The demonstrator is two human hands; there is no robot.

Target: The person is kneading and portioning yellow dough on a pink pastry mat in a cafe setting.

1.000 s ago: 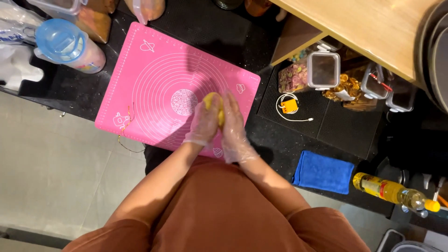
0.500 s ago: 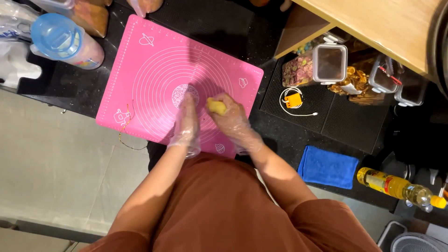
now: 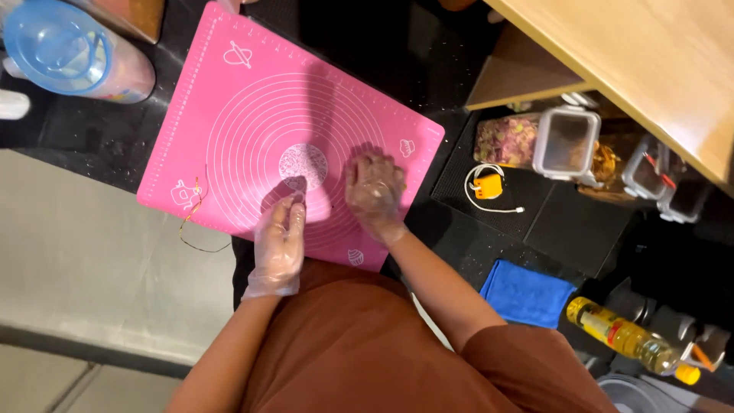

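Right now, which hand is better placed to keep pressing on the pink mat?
The right hand: it lies palm down on the pink baking mat. The left hand stands edge-on beside it.

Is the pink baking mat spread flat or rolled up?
Spread flat: the pink mat lies fully open on the dark counter, printed circles showing, no visible curl.

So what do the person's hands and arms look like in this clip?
Both the left hand and the right hand wear thin, clear, crinkly disposable gloves ending at the wrists. The forearms are bare, and short rust-brown sleeves match the top.
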